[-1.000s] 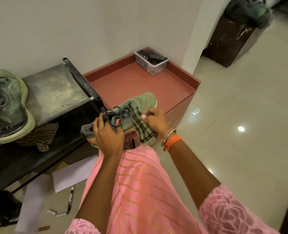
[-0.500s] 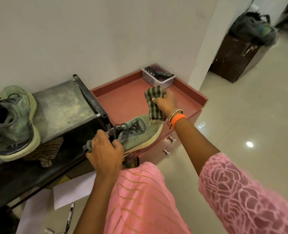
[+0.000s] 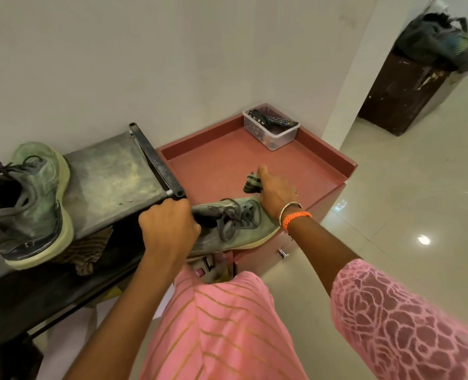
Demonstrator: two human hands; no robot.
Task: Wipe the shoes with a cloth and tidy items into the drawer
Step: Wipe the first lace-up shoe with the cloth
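My left hand (image 3: 170,227) grips the heel end of a green lace-up shoe (image 3: 235,226), holding it level over the front edge of the red drawer cabinet (image 3: 216,165). My right hand (image 3: 275,192) holds a striped green cloth (image 3: 252,183) down on the cabinet's top, just beyond the shoe's toe. Most of the cloth is hidden under the hand. The second green shoe (image 3: 27,204) stands on the grey metal rack (image 3: 112,182) at the left.
A clear plastic box (image 3: 271,131) with remotes sits in the cabinet's far corner. A brown striped rag (image 3: 87,250) hangs under the rack's top shelf. A drawer handle (image 3: 282,252) shows on the cabinet front. Tiled floor lies to the right, with a dark box (image 3: 400,91) beyond.
My right hand took the cloth off the shoe, carried it over the cabinet and lowered it onto the red top. The left hand kept its grip on the shoe.
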